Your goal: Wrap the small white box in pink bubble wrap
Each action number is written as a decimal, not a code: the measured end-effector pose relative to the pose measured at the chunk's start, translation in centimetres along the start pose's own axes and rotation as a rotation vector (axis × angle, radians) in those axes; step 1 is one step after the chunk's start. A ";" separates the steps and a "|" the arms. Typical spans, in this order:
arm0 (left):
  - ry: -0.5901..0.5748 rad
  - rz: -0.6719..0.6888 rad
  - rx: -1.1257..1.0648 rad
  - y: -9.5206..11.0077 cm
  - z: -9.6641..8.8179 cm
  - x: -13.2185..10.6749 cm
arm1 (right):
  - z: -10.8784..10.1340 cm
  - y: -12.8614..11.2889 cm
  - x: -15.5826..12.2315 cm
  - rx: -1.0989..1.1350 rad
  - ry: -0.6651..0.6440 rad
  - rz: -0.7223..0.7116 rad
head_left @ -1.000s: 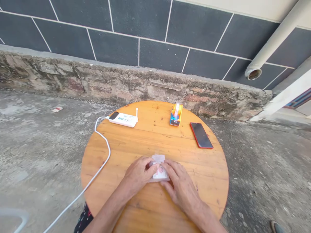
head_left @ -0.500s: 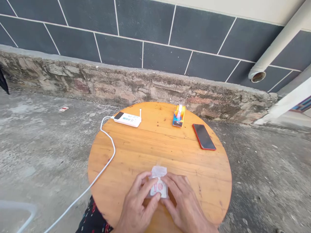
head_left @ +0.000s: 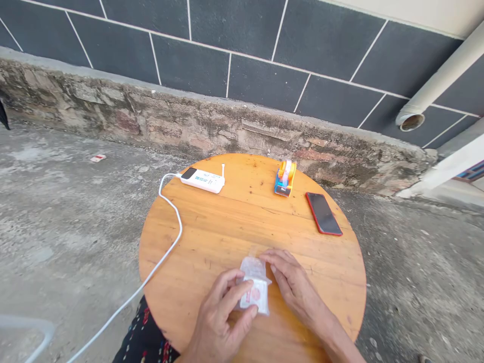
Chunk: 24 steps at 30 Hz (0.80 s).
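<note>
A small white packet with pink print [head_left: 256, 292] lies near the front of the round table, wrapped in translucent plastic [head_left: 254, 266] whose loose flap points away from me. My left hand [head_left: 226, 307] grips the packet from the left, fingertips on its top and the thumb at its lower edge. At the flap's upper right corner is my right hand [head_left: 289, 275], fingers stretched out; whether the fingertips press on the plastic is hard to tell. A faint clear strip, perhaps tape, shows at the flap's far end.
On the wooden table [head_left: 212, 232] stand a yellow-and-blue tape dispenser [head_left: 285, 178] at the back and a red-edged phone [head_left: 323, 214] on the right. A white device [head_left: 203, 180] sits back left, its white cable [head_left: 166, 257] running over the table's left edge. Beyond is a stone-based wall.
My right hand has left the packet's right side and moved up to the far end of the plastic flap. My left hand stays on the packet. The view has shifted slightly.
</note>
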<state>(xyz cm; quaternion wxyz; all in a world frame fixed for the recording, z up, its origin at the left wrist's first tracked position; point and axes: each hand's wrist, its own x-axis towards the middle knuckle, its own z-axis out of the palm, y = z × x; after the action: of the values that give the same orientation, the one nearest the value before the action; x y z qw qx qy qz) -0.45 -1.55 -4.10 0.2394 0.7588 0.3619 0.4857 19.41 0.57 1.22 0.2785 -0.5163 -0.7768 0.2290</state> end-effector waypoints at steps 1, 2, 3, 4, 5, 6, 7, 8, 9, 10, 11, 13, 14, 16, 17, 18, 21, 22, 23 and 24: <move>-0.003 -0.004 -0.001 0.0 0.0 0.0 | 0.0 0.0 0.3 -0.010 -0.022 -0.021; -0.007 -0.012 -0.001 0.0 -0.1 0.1 | 0.0 0.0 0.5 -0.022 -0.046 -0.044; -0.013 -0.021 -0.002 0.0 -0.1 0.1 | 0.0 0.0 0.7 -0.036 -0.065 -0.064; -0.019 -0.028 -0.004 0.0 -0.1 0.2 | -0.2 0.0 0.9 -0.053 -0.072 -0.082; -0.025 -0.034 -0.009 0.0 -0.2 0.3 | -0.3 0.0 1.0 -0.071 -0.069 -0.097; -0.031 -0.041 -0.015 0.0 -0.2 0.3 | -0.5 -0.1 1.1 -0.087 -0.061 -0.104; -0.038 -0.046 -0.020 0.0 -0.2 0.3 | -0.6 -0.2 1.1 -0.100 -0.055 -0.109; -0.044 -0.051 -0.026 0.0 -0.2 0.3 | -0.8 -0.5 1.1 -0.109 -0.059 -0.111; -0.047 -0.053 -0.030 0.0 -0.2 0.3 | -0.9 -0.8 1.1 -0.110 -0.073 -0.112; -0.049 -0.055 -0.033 0.0 -0.2 0.2 | -1.1 -1.2 1.1 -0.104 -0.092 -0.115; -0.050 -0.056 -0.032 -0.1 -0.1 0.2 | -1.2 -1.6 1.0 -0.095 -0.111 -0.115; -0.059 -0.060 -0.032 -0.1 -0.1 0.1 | -1.4 -2.4 0.9 -0.079 -0.133 -0.108; -0.068 -0.064 -0.034 -0.1 -0.1 0.0 | -1.4 -2.7 0.8 -0.078 -0.140 -0.092; -0.081 -0.067 -0.040 0.0 -0.1 0.1 | -1.4 -3.2 0.6 -0.101 -0.153 -0.051; -0.081 -0.065 -0.041 0.0 -0.1 0.1 | -1.4 -3.3 0.6 -0.119 -0.157 -0.038; -0.078 -0.062 -0.039 0.1 -0.2 0.2 | -1.3 -3.3 0.5 -0.133 -0.163 -0.035; -0.052 -0.038 -0.014 0.4 -0.3 0.4 | -1.2 -3.3 0.7 -0.122 -0.195 -0.080; -0.046 -0.033 -0.006 0.5 -0.3 0.5 | -1.1 -3.3 0.7 -0.103 -0.211 -0.095; -0.044 -0.031 -0.003 0.6 -0.3 0.5 | -1.1 -3.3 0.8 -0.085 -0.225 -0.104; -0.045 -0.032 -0.005 0.6 -0.4 0.5 | -1.0 -3.3 0.8 -0.072 -0.232 -0.106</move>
<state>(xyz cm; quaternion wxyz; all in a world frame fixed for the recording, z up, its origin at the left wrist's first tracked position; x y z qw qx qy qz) -0.45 -1.52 -3.21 0.2571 0.7631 0.3675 0.4653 17.62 0.24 4.28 0.1797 -0.4540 -0.8378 0.2442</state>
